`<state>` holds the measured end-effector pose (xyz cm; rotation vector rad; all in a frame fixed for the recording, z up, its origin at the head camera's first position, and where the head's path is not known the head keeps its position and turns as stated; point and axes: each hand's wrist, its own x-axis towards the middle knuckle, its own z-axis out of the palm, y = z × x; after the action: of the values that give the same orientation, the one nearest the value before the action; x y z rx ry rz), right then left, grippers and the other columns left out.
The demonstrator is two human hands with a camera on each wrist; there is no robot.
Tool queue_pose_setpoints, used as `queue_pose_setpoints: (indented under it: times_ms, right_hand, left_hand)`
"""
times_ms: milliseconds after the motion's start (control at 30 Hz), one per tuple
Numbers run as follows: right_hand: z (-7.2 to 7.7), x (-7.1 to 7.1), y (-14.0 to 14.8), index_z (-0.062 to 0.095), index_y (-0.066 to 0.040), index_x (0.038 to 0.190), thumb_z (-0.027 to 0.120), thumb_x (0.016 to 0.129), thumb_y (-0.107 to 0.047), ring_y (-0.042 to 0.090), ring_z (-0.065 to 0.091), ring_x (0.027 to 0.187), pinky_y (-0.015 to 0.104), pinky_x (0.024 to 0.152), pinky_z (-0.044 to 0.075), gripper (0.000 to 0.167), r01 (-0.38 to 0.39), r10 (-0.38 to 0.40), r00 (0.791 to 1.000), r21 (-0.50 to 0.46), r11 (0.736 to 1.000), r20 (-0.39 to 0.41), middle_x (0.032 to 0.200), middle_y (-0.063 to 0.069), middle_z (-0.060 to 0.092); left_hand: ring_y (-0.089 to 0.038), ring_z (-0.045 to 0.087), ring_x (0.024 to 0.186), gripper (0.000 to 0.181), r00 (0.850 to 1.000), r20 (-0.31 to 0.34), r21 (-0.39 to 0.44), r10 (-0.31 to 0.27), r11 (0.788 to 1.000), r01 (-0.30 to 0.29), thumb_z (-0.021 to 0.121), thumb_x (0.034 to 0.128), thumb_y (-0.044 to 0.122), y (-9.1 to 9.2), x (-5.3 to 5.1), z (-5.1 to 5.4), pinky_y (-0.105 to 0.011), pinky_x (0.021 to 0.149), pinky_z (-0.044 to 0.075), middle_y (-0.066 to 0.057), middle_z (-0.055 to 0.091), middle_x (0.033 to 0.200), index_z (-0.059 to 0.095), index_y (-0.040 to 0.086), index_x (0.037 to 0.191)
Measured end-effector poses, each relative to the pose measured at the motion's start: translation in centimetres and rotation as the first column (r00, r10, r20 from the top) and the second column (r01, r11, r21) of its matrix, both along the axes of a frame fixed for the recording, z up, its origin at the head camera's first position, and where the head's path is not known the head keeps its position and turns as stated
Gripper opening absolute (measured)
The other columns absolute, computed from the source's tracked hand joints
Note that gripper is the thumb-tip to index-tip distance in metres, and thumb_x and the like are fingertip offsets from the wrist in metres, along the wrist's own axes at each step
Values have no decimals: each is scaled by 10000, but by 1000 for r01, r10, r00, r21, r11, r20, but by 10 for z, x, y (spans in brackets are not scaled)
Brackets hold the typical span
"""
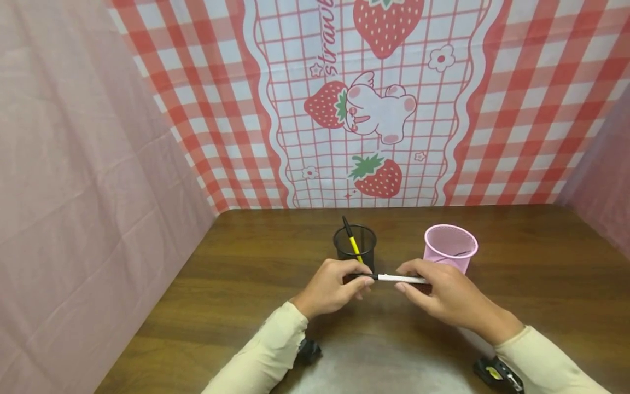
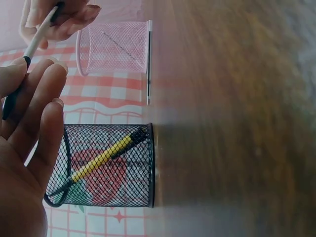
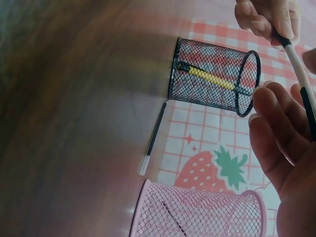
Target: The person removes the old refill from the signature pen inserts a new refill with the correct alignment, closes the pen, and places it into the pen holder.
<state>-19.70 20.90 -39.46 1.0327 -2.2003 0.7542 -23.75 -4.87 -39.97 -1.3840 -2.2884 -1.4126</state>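
Note:
A pen with a white middle and black ends (image 1: 396, 278) is held level between both hands, above the table. My left hand (image 1: 337, 285) pinches its left black end between thumb and fingers. The right hand (image 1: 445, 290) grips the pen's other end, seen in the right wrist view with its lower fingers spread off the pen (image 3: 298, 69). Just behind the left hand stands a black mesh cup (image 1: 340, 253) with a yellow and black pen (image 1: 352, 241) leaning inside it. A pink mesh cup (image 1: 460, 265), behind the right hand, contains a thin dark stick (image 1: 461, 253).
Another pen, black with a whitish end (image 3: 156, 129), lies on the wooden table (image 1: 221, 290) between the cups. A red checked cloth with strawberries (image 1: 381, 180) hangs behind the table. Pink cloth (image 1: 98, 191) hangs along the left side. Black wrist devices (image 1: 497, 375) sit below the sleeves.

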Motion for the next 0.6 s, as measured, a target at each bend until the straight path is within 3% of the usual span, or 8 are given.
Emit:
queue_pose_setpoints:
  times_ms: [200, 300, 433, 600]
  right_hand:
    - [-1, 0, 0, 654, -153, 977, 841, 740, -124, -11, 560, 675, 161, 594, 455, 303, 12, -12, 1000, -6, 1000, -15, 852, -150, 634]
    - [0, -1, 1, 648, -145, 966, 782, 818, -200, -11, 559, 666, 165, 583, 461, 207, 4, -4, 999, -2, 1000, -36, 843, -150, 626]
    - [2, -4, 1, 654, -121, 965, 678, 905, -234, 11, 548, 655, 161, 577, 447, 130, -45, 44, 997, -13, 999, -67, 856, -132, 625]
    - [3, -5, 1, 670, -108, 970, 650, 955, -224, 10, 519, 656, 131, 581, 416, 118, -92, 90, 992, -27, 995, -92, 856, -109, 626]
  left_hand:
    - [-194, 663, 564, 35, 1000, -2, 23, -1, 1000, 1, 673, 949, 15, 0, 4, 4, -178, 551, 523, -98, 701, 726, 700, -8, 951]
    - [-212, 661, 561, 40, 1000, 22, 43, 1, 999, -2, 658, 946, -22, 0, 11, 13, -189, 552, 528, -139, 693, 717, 692, -42, 939]
    - [-131, 654, 567, 48, 997, 75, 60, 23, 998, -28, 652, 951, -20, -1, 18, 24, -214, 559, 539, -142, 691, 720, 693, -43, 944]
    - [-156, 653, 564, 58, 993, 112, 56, 39, 997, -45, 647, 957, -13, -3, 22, 27, -231, 547, 534, -143, 693, 721, 701, -27, 940]
